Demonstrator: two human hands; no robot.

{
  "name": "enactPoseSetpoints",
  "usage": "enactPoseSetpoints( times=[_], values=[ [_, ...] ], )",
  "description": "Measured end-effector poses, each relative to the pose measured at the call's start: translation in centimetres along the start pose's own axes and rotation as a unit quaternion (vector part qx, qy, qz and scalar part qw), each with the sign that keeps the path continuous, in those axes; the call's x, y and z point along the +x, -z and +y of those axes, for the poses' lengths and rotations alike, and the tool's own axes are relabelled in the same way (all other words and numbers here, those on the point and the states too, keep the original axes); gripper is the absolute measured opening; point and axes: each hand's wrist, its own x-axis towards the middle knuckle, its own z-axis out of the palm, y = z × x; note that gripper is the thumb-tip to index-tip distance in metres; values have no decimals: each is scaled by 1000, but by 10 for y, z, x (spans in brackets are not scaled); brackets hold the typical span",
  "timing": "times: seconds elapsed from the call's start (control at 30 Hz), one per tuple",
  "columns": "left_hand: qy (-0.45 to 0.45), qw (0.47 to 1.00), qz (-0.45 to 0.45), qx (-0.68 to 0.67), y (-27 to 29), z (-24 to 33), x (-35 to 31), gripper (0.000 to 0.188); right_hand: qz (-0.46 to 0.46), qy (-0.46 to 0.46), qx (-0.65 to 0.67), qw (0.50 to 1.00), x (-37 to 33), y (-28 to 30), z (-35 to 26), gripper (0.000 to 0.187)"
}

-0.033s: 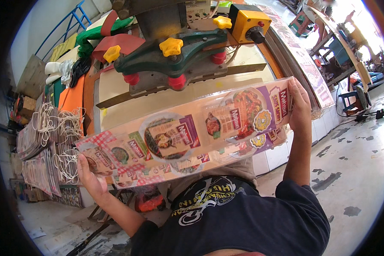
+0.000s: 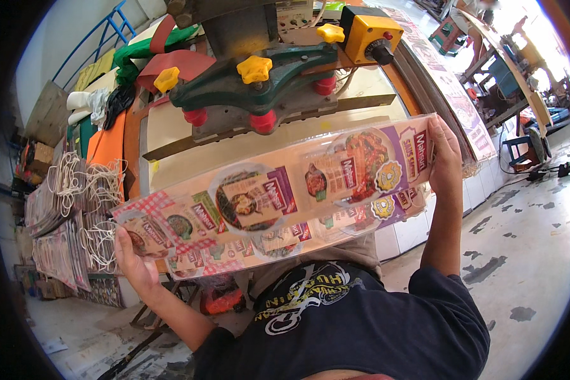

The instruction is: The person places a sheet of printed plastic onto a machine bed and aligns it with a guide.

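Note:
A long clear-plastic printed strip (image 2: 310, 152) with food pictures stretches between my hands, tilted up to the right, in front of the press. My left hand (image 2: 135, 261) grips its lower-left end, thumb on the front. My right hand (image 2: 445, 152) is closed around the right end, with its fingers partly hidden behind. Below the strip's near edge shows a second printed layer (image 2: 278, 244) of the same pattern; I cannot tell whether it is a separate strip or a fold. Behind stands a green press head (image 2: 259, 95) with yellow star knobs and a long metal bar (image 2: 266, 128).
A cream work surface (image 2: 171, 145) lies under the bar. At the left are stacked printed sheets with white cords (image 2: 76, 209). A yellow control box (image 2: 372, 38) sits at the upper right. More printed sheets (image 2: 453, 95) lie along the right edge. Cloths (image 2: 98, 104) are piled far left.

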Motion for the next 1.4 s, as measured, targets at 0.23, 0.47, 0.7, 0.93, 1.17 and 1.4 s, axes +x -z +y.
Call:
enactPoseSetpoints(
  times=[0.23, 0.47, 0.7, 0.93, 1.17, 1.4],
  values=[
    [-26, 995, -83, 44, 6, -5, 33, 44, -55, 66, -44, 995, 22, -2, 5, 26],
    [-76, 952, -115, 272, 1, 6, 58, 26, -130, 99, -106, 981, 44, 21, 13, 22],
    [-11, 943, -163, 291, -2, -6, 59, 24, -173, 41, -168, 970, 45, 34, 29, 23],
    [15, 935, -176, 309, -4, 1, 57, 21, -205, -1, -214, 955, 49, 55, 38, 17],
    [-71, 946, -99, 301, 26, -15, 63, 29, -108, 115, -169, 973, 42, 48, 36, 15],
    [-122, 986, -101, 60, 43, -14, 57, 45, -64, 131, -76, 986, 26, 37, 23, 24]
  ],
)
